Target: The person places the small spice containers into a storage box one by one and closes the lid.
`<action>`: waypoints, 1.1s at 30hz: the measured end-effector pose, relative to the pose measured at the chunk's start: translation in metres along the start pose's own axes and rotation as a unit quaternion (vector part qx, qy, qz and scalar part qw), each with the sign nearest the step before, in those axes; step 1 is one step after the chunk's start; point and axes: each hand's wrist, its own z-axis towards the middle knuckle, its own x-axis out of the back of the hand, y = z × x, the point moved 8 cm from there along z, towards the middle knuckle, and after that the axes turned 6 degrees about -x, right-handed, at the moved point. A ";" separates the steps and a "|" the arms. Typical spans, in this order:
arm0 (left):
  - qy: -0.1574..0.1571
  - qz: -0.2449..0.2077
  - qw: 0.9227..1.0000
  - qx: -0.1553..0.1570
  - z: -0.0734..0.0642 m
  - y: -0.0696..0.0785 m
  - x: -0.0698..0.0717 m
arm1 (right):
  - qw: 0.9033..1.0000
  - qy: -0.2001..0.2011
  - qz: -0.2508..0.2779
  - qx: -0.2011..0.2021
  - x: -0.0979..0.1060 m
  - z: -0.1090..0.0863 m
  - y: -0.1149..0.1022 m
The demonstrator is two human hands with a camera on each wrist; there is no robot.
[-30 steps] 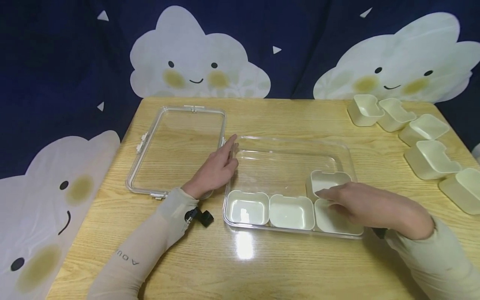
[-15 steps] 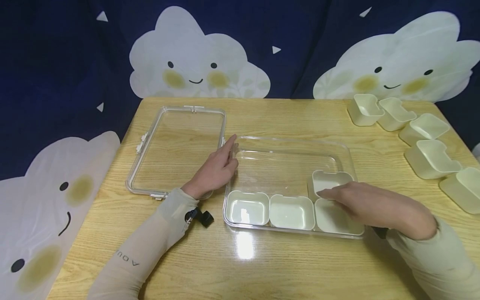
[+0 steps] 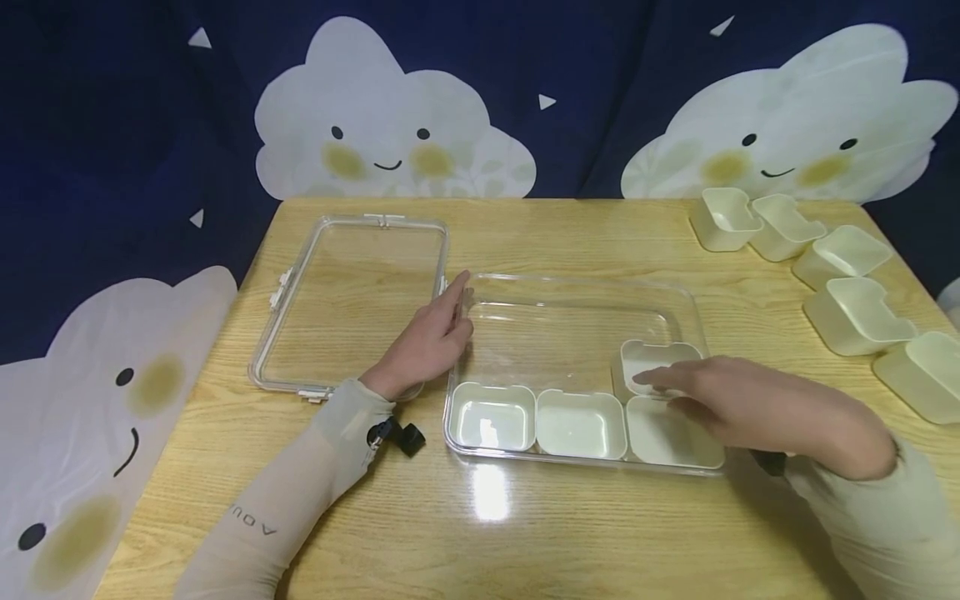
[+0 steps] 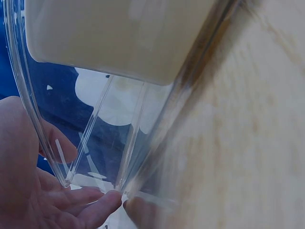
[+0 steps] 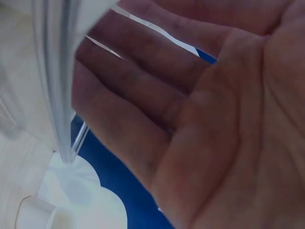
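In the head view a clear plastic storage box (image 3: pixel 555 287) holds several cream bins. Three of them, such as the middle bin (image 3: pixel 581 425), line the near side; one more bin (image 3: pixel 624 367) sits behind the right-hand one. My left hand (image 3: pixel 423 342) holds the box's left wall, the thumb (image 4: pixel 62 143) over the rim and the fingers (image 4: pixel 90 210) outside. Across the box's right wall reaches my right hand (image 3: pixel 742 400), its index finger inside the rear bin's outline. The fingers (image 5: pixel 124 124) stretch out fairly straight in the right wrist view, with some tips hidden.
The clear lid (image 3: pixel 442 250) with white latches lies flat left of the box. Several cream bins, including a notched bin (image 3: pixel 847 325), form a curved line along the right side of the wooden table (image 3: pixel 570 237). A dark cloud-print curtain (image 3: pixel 585 100) hangs behind.
My right hand has lifted slightly and shifted a little right over the rear bin, its index finger straighter. My left hand stays on the box wall. The bins stay put in the box.
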 end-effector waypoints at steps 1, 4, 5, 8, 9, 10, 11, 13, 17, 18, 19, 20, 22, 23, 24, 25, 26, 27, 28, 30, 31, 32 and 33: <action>0.000 -0.001 1.000 0.000 0.000 0.000 0.000 | 1.000 0.011 -0.001 0.005 0.003 -0.001 0.000; -0.002 -0.004 1.000 0.003 0.000 0.000 0.000 | 0.998 0.053 -0.012 0.016 0.014 -0.005 0.002; -0.002 -0.003 1.000 0.003 0.000 0.000 0.000 | 0.997 0.069 -0.015 0.017 0.019 -0.006 0.003; -0.003 0.002 1.000 0.001 0.001 0.000 0.000 | 0.994 0.106 -0.025 0.011 0.030 -0.011 0.008; -0.002 0.004 1.000 -0.001 0.001 0.000 0.000 | 0.992 0.120 -0.027 0.009 0.034 -0.012 0.010; -0.002 0.005 1.000 -0.001 0.001 0.000 0.000 | 0.991 0.130 -0.030 0.006 0.037 -0.014 0.013; -0.002 0.006 1.000 -0.001 0.001 0.000 0.001 | 0.990 0.139 -0.032 0.001 0.039 -0.015 0.016; -0.001 0.010 1.000 -0.002 0.000 0.000 0.001 | 0.985 0.166 -0.036 0.002 0.045 -0.016 0.021; -0.002 0.010 1.000 0.000 0.000 -0.001 0.000 | 0.973 0.224 -0.049 0.008 0.056 -0.019 0.031; -0.002 0.011 1.000 0.000 0.000 -0.001 0.000 | 0.970 0.237 -0.049 0.008 0.059 -0.020 0.034; -0.002 0.011 1.000 -0.001 0.001 -0.001 0.000 | 0.969 0.244 -0.050 0.005 0.060 -0.020 0.037; -0.002 0.011 1.000 -0.001 0.001 -0.001 0.000 | 0.968 0.248 -0.049 0.000 0.062 -0.021 0.041; -0.002 0.010 1.000 -0.001 0.001 -0.001 0.000 | 0.966 0.252 -0.051 -0.017 0.065 -0.022 0.049; -0.001 0.010 1.000 -0.001 0.000 -0.001 0.000 | 0.966 0.253 -0.052 -0.027 0.066 -0.023 0.052; -0.001 0.011 1.000 -0.002 0.001 -0.001 0.000 | 0.965 0.252 -0.053 -0.037 0.067 -0.024 0.056; -0.001 0.010 1.000 -0.002 0.001 -0.001 0.000 | 0.965 0.252 -0.056 -0.049 0.068 -0.024 0.060; -0.001 0.010 1.000 -0.002 0.001 -0.001 0.000 | 0.964 0.251 -0.059 -0.059 0.068 -0.025 0.063; -0.002 0.010 1.000 -0.002 0.001 -0.001 0.000 | 0.964 0.251 -0.061 -0.069 0.069 -0.025 0.065; -0.002 0.011 1.000 -0.002 0.001 -0.001 0.000 | 0.963 0.252 -0.064 -0.078 0.069 -0.026 0.068; -0.002 0.013 1.000 -0.002 0.001 -0.002 0.000 | 0.961 0.251 -0.063 -0.094 0.070 -0.026 0.073; -0.002 0.014 1.000 -0.003 0.001 -0.001 0.000 | 0.960 0.251 -0.061 -0.103 0.070 -0.026 0.076; -0.002 0.015 1.000 -0.003 0.001 -0.001 0.000 | 0.959 0.254 -0.059 -0.109 0.071 -0.027 0.079; -0.003 0.015 1.000 -0.003 0.001 -0.002 0.000 | 0.957 0.256 -0.061 -0.119 0.071 -0.027 0.083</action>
